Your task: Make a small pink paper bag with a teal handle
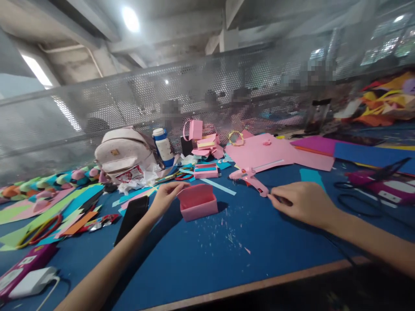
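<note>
A small pink paper box point(199, 205) with a raised lid stands on the blue table in front of me. My left hand point(167, 196) pinches the upper left edge of this box, the fingertips partly behind the lid. To the right lies a pink hot glue gun point(251, 179), its nozzle pointing left. My right hand point(300, 201) is closed at the lower end of its handle, where thumb and fingertips meet; the exact grip is partly hidden. A dark cord trails under the right forearm.
A pink paper sheet point(259, 151), a second pink box point(206, 171), a bottle point(163, 147) and a backpack point(125, 151) stand or lie behind. Left are a black phone point(132, 218), scissors point(42, 231) and coloured paper. A purple power strip point(382, 185) sits right. Pink scraps dot the table.
</note>
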Available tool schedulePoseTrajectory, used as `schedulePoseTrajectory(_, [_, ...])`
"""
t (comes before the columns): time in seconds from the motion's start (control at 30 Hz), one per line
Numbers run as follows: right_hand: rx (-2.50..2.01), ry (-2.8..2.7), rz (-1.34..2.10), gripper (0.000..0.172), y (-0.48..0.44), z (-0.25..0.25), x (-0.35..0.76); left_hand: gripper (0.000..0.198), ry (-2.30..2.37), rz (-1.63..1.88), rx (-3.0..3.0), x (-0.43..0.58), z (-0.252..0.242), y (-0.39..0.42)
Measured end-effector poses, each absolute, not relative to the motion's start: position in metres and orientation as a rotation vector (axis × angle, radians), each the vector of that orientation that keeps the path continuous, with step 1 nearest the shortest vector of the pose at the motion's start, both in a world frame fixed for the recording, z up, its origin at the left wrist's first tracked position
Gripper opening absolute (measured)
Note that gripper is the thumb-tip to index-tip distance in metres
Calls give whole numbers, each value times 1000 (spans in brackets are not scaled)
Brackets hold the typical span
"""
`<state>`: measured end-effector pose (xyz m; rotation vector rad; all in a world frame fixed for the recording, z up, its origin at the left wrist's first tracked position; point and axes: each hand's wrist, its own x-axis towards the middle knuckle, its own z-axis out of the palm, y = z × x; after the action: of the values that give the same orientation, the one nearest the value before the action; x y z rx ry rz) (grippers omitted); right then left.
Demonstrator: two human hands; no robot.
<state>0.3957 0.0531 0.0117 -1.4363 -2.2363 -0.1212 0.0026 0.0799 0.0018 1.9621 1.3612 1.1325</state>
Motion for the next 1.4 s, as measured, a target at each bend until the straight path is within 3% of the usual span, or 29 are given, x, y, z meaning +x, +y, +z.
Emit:
schedulePoseTrajectory(0.27, [-1661,-2286,102,43,87,10,398,25,1854,977,2130,-15,30,183])
schedulePoseTrajectory(0.4, [-1659,-2325,110,35,101,11,381,18,1940,766,2078,-15,23,213])
schedulePoseTrajectory(0.57, [-1627,-2340,59,40,117,9,385,35,1902,647,1999,-15,7,223])
schedulePoseTrajectory(0.63, [-1667,-2315,95,41,121,12,391,35,1888,710,1967,-16,5,222])
schedulePoseTrajectory(0.8, [-1731,-2270,243,45,122,21,403,13,1821,1155,1906,-26,27,210])
schedulePoseTrajectory(1.03, [-1788,-2399,-340,37,74,39,398,30,1533,1773,1767,-40,78,162])
schedulePoseTrajectory(1.1, [-1564,-2462,-219,33,51,51,384,29,1443,1829,1756,-32,83,144])
schedulePoseTrajectory(1.4, [-695,-2174,367,61,62,98,288,14,769,1930,1862,46,133,78])
